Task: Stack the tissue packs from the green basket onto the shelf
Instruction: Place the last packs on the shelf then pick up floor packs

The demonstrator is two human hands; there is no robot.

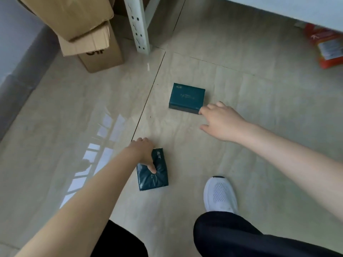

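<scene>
dark teal tissue packs; white shoe

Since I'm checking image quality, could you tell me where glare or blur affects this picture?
Head view: a window reflection glares on the glossy floor beside the left hand; the red packet at far right looks blurred; the far tissue pack is sharp.

I count two dark green tissue packs, a near pack and a far pack, two hands, the left hand and right hand, one white shoe, one red packet, one shelf post and seemingly three cardboard boxes.
</scene>
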